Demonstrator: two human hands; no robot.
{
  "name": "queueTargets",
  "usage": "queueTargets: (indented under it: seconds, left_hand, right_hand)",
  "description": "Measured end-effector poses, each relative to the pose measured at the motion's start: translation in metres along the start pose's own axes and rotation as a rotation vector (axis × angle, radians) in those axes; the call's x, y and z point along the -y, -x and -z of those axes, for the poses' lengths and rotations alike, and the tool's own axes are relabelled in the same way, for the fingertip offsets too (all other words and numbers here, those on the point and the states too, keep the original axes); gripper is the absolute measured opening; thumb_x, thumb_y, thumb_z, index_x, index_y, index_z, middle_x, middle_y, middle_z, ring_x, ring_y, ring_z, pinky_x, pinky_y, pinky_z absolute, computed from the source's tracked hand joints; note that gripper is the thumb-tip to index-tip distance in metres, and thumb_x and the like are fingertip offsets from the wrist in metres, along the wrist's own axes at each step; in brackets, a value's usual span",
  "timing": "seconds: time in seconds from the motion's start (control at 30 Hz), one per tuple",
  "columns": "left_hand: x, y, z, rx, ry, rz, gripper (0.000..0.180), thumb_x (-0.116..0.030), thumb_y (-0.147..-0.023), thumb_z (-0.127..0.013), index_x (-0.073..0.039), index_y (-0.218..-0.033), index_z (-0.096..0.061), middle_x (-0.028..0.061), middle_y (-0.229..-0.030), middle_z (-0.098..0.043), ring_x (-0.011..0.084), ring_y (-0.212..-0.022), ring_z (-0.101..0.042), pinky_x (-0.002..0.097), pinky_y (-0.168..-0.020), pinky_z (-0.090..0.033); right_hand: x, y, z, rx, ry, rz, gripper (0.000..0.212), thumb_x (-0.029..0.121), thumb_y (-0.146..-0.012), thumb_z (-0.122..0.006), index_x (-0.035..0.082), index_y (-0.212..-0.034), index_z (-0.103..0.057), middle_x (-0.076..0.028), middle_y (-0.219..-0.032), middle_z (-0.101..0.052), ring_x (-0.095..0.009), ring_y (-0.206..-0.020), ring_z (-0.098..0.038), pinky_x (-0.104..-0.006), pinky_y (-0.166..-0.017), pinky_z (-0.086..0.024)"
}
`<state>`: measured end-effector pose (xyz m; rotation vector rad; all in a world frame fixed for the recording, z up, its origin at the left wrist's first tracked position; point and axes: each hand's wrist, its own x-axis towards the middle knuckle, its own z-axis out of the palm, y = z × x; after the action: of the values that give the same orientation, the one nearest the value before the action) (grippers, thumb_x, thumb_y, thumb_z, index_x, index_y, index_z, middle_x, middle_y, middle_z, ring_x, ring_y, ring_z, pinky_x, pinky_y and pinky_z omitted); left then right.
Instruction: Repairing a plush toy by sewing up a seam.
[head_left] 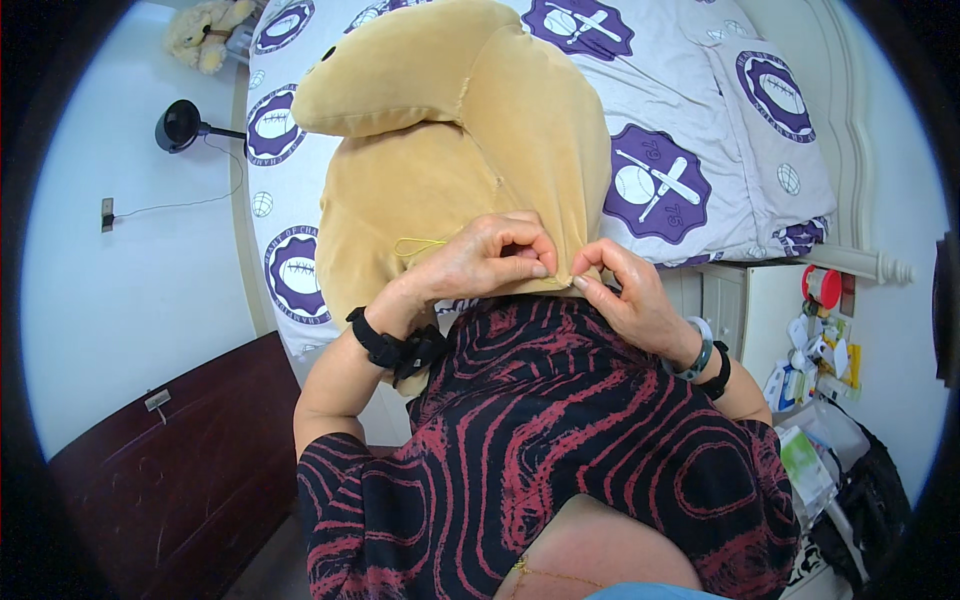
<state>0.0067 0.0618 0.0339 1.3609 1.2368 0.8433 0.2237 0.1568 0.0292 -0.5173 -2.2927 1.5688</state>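
A big tan plush toy [400,180] lies across the bed, its rounded head with a dark eye at the far left. Along its near edge runs a seam, pinched up close to my body. My left hand [495,255] is closed, thumb and forefinger gripping the fabric there. Just to the right, my right hand [628,295] pinches the same edge between thumb and finger, the fingertips of both hands nearly meeting. A loop of yellow thread [418,245] rests on the plush beside my left wrist. Whether a needle is between my fingers cannot be made out.
Under the plush spreads a white bed cover [700,90] with purple sports emblems. A black lamp [180,127] and a small teddy bear [200,35] are at the far left. A dark red wooden panel [170,460] stands lower left. To the right are a white cabinet [760,300] and assorted packages.
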Motion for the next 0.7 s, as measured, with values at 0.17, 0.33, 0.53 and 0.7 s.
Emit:
queueTargets:
  seconds: [0.17,0.33,0.53,0.7]
  left_hand:
    - [0.0037,0.0025,0.0018,-0.032,0.046,0.008,0.007,-0.010,-0.084,-0.063,-0.004,-0.088,-0.066,0.0039,-0.081,-0.054,0.0144,-0.076,-0.053,0.0272,-0.067,-0.042]
    - [0.0034,0.0028,0.0025,-0.038,0.023,-0.002,0.007,-0.009,-0.084,-0.062,-0.004,-0.087,-0.066,0.0045,-0.081,-0.054,0.0149,-0.075,-0.054,0.0277,-0.067,-0.043]
    - [-0.0003,0.0035,0.0042,-0.030,-0.010,-0.014,0.007,-0.008,-0.083,-0.063,-0.004,-0.087,-0.065,0.0050,-0.081,-0.055,0.0153,-0.076,-0.054,0.0278,-0.067,-0.043]
    - [0.0018,0.0023,0.0047,-0.013,0.039,-0.041,0.007,-0.009,-0.083,-0.064,-0.004,-0.087,-0.065,0.0040,-0.081,-0.054,0.0147,-0.076,-0.054,0.0270,-0.068,-0.043]
  right_hand:
    - [0.0018,0.0000,0.0019,0.044,-0.002,-0.010,0.010,0.008,-0.088,-0.059,0.003,-0.096,-0.055,-0.007,-0.076,-0.053,-0.016,-0.064,-0.049,-0.0293,-0.058,-0.040]
    - [0.0039,-0.0009,0.0015,0.043,-0.020,-0.006,0.010,0.008,-0.088,-0.058,0.003,-0.096,-0.055,-0.008,-0.077,-0.053,-0.017,-0.064,-0.049,-0.0294,-0.059,-0.040]
    - [0.0027,-0.0011,0.0008,0.042,0.000,-0.006,0.011,0.009,-0.088,-0.059,0.003,-0.096,-0.055,-0.008,-0.077,-0.054,-0.018,-0.066,-0.050,-0.0304,-0.060,-0.041]
    - [0.0045,-0.0032,0.0009,0.049,0.005,-0.021,0.011,0.009,-0.088,-0.059,0.003,-0.097,-0.055,-0.007,-0.077,-0.054,-0.018,-0.067,-0.051,-0.0305,-0.060,-0.041]
